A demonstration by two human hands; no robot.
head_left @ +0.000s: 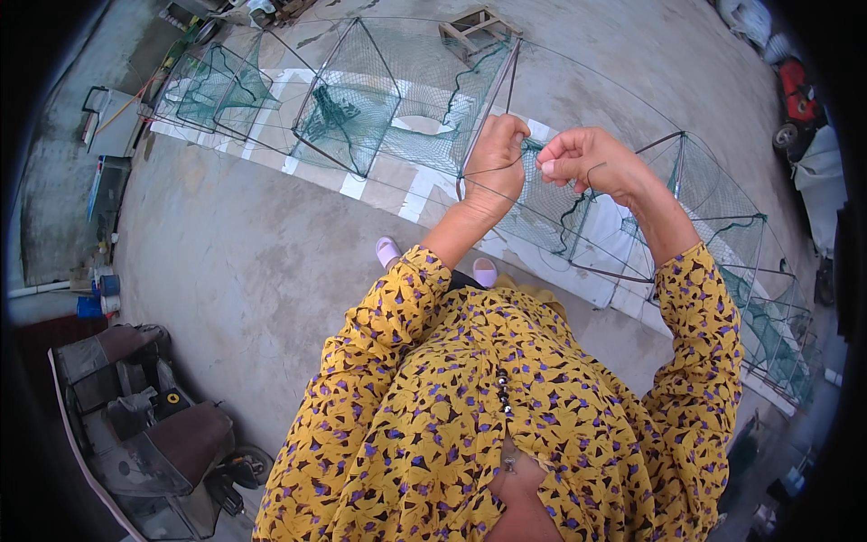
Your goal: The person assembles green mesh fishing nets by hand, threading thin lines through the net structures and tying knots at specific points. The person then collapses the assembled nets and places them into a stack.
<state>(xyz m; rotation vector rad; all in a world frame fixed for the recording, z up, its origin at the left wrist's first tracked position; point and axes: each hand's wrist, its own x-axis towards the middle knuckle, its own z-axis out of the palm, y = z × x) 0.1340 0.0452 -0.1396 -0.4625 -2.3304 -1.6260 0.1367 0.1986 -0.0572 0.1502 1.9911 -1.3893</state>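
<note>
A long folding net trap [357, 122] of green mesh on dark square wire frames stretches across in front of me. My left hand [497, 161] is closed around the mesh and a frame rod near the trap's middle. Just to its right, my right hand [591, 163] pinches a thin dark cord [597, 172] between thumb and fingertips; its short end curves out by the palm. A bit of bunched green mesh [533, 144] shows between the two hands. The exact spot where the fingertips grip is too small to make out.
Beneath the trap lie pale boards [354, 185] on the concrete floor [298, 244]. A small wooden stool [474, 32] stands beyond it. At lower left is a three-wheeled vehicle with brown seats [172, 438]. A red machine [795, 95] stands at far right, blue buckets [99, 298] at left.
</note>
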